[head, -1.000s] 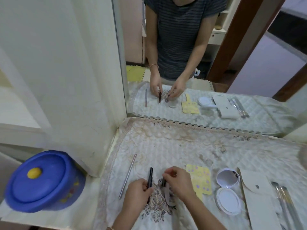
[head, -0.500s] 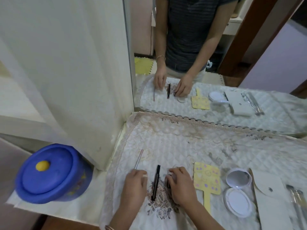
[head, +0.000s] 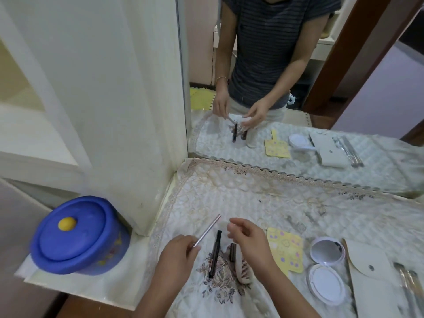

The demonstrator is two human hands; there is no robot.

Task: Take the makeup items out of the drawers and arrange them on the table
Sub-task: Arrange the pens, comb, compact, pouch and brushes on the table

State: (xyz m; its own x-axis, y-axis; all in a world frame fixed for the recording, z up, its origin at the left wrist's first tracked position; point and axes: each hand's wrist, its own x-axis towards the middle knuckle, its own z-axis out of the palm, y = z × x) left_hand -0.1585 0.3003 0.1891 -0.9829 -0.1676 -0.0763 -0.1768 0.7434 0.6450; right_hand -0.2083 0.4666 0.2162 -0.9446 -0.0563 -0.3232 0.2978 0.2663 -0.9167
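Note:
My left hand [head: 177,254] pinches the near end of a thin silver pencil [head: 207,230], which points up and away above the quilted table cover [head: 252,198]. My right hand [head: 249,239] hovers beside it with relaxed, slightly curled fingers and holds nothing. Below the hands lie a black eyeliner pen [head: 215,253], a short dark stick [head: 232,251] and a small pale comb [head: 244,269]. To the right are a yellow card [head: 285,251], an open round compact with mirror [head: 327,263], a cream pouch [head: 371,271] and clear-handled brushes [head: 410,285].
A large mirror [head: 298,88] stands along the back of the table and reflects the person and the items. A white cabinet side [head: 126,111] rises at the left. A blue lidded pot [head: 78,235] sits on the ledge at the left.
My left hand has picked the silver pencil up off the cover. My right hand has lifted away from the comb and dark stick, which now lie uncovered.

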